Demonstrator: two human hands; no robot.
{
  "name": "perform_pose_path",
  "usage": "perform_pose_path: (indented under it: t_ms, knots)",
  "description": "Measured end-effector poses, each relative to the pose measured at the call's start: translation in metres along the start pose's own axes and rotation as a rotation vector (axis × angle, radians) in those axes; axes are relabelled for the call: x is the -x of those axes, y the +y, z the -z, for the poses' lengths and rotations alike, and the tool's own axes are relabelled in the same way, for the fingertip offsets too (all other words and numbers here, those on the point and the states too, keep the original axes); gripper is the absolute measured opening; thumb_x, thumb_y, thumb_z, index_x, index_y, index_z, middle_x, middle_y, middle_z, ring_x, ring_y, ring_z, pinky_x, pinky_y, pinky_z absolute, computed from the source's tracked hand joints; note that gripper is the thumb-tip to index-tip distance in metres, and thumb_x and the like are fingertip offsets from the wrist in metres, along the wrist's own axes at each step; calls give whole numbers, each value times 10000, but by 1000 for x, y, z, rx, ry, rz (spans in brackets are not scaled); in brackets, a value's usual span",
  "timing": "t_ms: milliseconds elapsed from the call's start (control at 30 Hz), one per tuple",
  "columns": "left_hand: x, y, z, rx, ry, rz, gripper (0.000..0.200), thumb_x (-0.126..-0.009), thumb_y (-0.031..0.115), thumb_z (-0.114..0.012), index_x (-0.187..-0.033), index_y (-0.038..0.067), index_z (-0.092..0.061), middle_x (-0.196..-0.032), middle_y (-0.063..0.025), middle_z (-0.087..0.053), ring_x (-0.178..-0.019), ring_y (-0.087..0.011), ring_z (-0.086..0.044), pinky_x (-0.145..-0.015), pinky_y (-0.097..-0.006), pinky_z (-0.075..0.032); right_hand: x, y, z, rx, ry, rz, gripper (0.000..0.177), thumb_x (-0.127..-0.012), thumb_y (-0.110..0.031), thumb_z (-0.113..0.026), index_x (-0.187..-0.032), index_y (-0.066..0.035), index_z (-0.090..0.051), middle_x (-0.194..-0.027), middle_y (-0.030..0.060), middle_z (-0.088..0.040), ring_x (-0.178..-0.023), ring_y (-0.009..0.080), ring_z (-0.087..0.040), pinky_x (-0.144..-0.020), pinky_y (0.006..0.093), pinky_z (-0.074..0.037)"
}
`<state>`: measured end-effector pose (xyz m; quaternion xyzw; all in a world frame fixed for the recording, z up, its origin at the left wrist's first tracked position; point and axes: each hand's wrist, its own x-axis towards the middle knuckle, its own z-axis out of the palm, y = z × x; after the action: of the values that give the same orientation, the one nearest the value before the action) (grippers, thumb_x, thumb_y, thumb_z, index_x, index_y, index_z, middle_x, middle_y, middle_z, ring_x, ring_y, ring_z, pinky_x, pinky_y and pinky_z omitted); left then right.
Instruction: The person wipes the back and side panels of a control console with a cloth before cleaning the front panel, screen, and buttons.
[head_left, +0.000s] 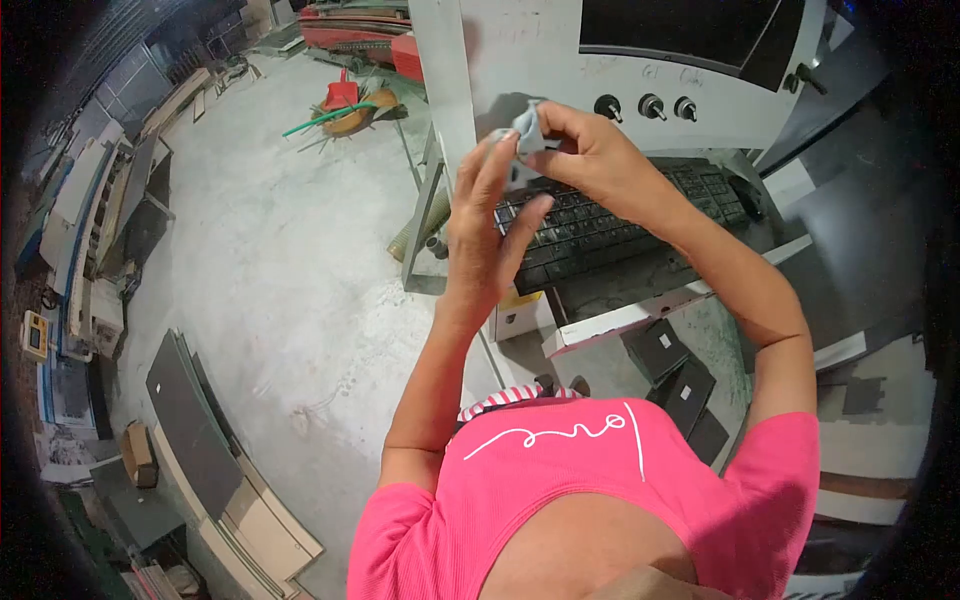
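Right hand (597, 160): thumb and forefinger pinched on a pale grey, crumpled, thin piece (529, 132); material not confirmed.
Left hand (472, 230): fingertips at the piece's left edge, thumb spread apart; hold cannot be told.
Piece axis: roughly lengthwise away from the body, between both hands' fingertips; right hand nearer.
Black rectangular plastic keyboard (600, 222): below the hands.
White flat panel (535, 50): beyond them.

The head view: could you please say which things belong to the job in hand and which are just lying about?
Seemingly the job's:
- small grey piece between left hand and right hand

Seemingly lying about:
- red scoop
- green stick
- dark panel
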<state>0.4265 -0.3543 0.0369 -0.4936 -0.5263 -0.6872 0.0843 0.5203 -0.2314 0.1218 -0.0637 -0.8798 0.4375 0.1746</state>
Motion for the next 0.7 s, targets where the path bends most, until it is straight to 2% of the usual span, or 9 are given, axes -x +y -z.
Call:
perform_pose_path:
  t_ms: [67, 100, 167, 267, 333, 367, 400, 567, 700]
  knots:
    - [-3, -4, 2, -128, 8, -144, 413, -894, 27, -602, -1286, 25, -470, -1118, -96, -595, -946, -158, -603, -870, -302, -487, 2, -12, -7, -228, -54, -29, 235, -879, -56, -557, -1107, -1, -541, -1071, 39, -592, -956, 110, -563, -841, 257, -449]
    - [-3, -11, 6, 55, 58, -18, 407, -885, 9, -606, -1273, 39, -485, -1112, -85, -594, -917, -140, -597, -817, -266, -483, 4, -18, -10, -452, -114, -58, 285, -892, -50, -540, -1171, 2, -520, -1129, 41, -588, -1014, 114, -567, -897, 256, -450]
    - [-12, -14, 20, 226, 123, 142, 380, -888, 0, -598, -1251, 37, -492, -1090, -73, -585, -871, -96, -580, -740, -212, -478, 18, -26, -8, -290, -24, 48, 350, -898, -38, -518, -1245, 1, -488, -1184, 82, -576, -1080, 150, -561, -977, 296, -425]
    - [-60, -19, 19, 214, 373, -67, 348, -895, 14, -593, -1227, 25, -489, -1034, -75, -601, -862, -126, -592, -777, -246, -480, 48, -29, -2, -212, 97, 110, 292, -902, -67, -525, -1187, -1, -530, -1127, 95, -598, -1029, 161, -578, -947, 305, -435]
    - [-92, -46, 22, -25, 324, -146, 342, -897, 4, -575, -1228, 22, -494, -1141, -85, -555, -944, -124, -577, -794, -254, -492, 73, -27, -2, -267, 259, 46, 219, -909, -75, -525, -1105, 13, -565, -1059, 102, -614, -980, 164, -594, -909, 304, -454]
    - [-107, -49, 16, 46, 262, -143, 317, -878, -19, -575, -1189, 32, -538, -1177, -88, -564, -1006, -159, -589, -852, -265, -479, 86, -23, -7, -312, 341, 4, 187, -913, -64, -522, -1068, 27, -576, -1030, 102, -617, -967, 158, -597, -891, 297, -464]
    - [-121, -67, 8, -170, 321, -386, 304, -860, -44, -544, -1159, 4, -549, -1186, -200, -591, -1091, -295, -596, -918, -357, -467, 96, -16, -18, -332, 440, 61, 153, -915, -51, -512, -1033, 18, -581, -991, 100, -622, -908, 166, -609, -856, 306, -483]
    - [-64, -97, -11, -47, 194, -194, 374, -886, -52, -490, -1257, -10, -510, -1310, -225, -511, -1242, -333, -484, -1016, -365, -392, 153, 20, -54, -169, 768, 18, 108, -893, 31, -501, -961, 1, -579, -891, 99, -596, -784, 172, -591, -734, 291, -480]
    - [24, -138, -5, 5, 83, 153, 382, -904, -3, -456, -1283, -46, -483, -1349, -217, -481, -1293, -300, -433, -1061, -350, -331, 193, 26, -50, -127, 936, -114, 102, -892, 37, -468, -923, 9, -560, -847, 86, -582, -748, 157, -581, -686, 284, -486]
